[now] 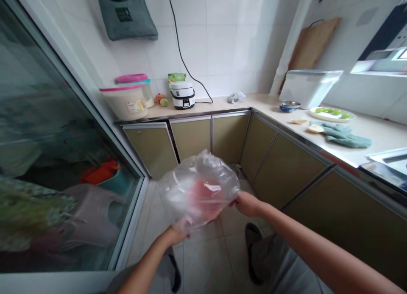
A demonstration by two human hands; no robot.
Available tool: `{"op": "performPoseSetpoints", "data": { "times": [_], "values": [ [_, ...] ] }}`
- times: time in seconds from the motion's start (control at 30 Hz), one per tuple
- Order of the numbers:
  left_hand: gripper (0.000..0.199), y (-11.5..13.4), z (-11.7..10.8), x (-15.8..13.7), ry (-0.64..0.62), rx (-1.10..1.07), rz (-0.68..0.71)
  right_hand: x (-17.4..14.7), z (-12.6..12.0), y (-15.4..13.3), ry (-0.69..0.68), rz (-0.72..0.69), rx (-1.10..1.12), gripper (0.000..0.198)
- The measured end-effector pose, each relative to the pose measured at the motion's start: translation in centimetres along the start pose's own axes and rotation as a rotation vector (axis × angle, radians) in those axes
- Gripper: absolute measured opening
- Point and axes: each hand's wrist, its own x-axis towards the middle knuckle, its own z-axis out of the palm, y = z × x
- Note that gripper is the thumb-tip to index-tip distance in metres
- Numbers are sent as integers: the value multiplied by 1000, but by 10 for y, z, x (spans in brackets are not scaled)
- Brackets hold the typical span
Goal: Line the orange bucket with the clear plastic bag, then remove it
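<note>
Two-point pinch on clear plastic bag (187,181): near edge in left hand (178,234), right edge in right hand (248,204), with fingers closed on it. Held out above smooth tiled floor (205,260), before flat-panelled olive cabinets (192,135). Puffed, rounded, crinkled, glossy; showing blurred pink mass (208,198) inside or behind (cannot tell which). Probably light, limp, slippery, easily torn; best taken by bunched edge folds at opposite sides, with even tension and no hard pull.

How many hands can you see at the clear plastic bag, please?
2: the left hand is at the near edge of the clear plastic bag, and the right hand is at its right edge. Some fingers are partly hidden.
</note>
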Motion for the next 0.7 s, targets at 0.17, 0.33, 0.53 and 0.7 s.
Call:
{"op": "performPoseSetpoints", "data": {
  "times": [0.17, 0.33, 0.53, 0.7],
  "values": [
    [44, -50, -15, 28, 90, -199, -22, 8, 26, 53, -35, -74, 111, 51],
    [59, -16, -47, 59, 344, -422, 88, 41, 11, 69, 165, 44, 158, 43],
    [72, 14, -74, 74, 359, -558, 137, 58, -16, 73, 268, 109, 153, 44],
    [75, 34, -96, 82, 355, -638, 201, 66, -39, 62, 374, 64, 74, 47]
  ]
}}
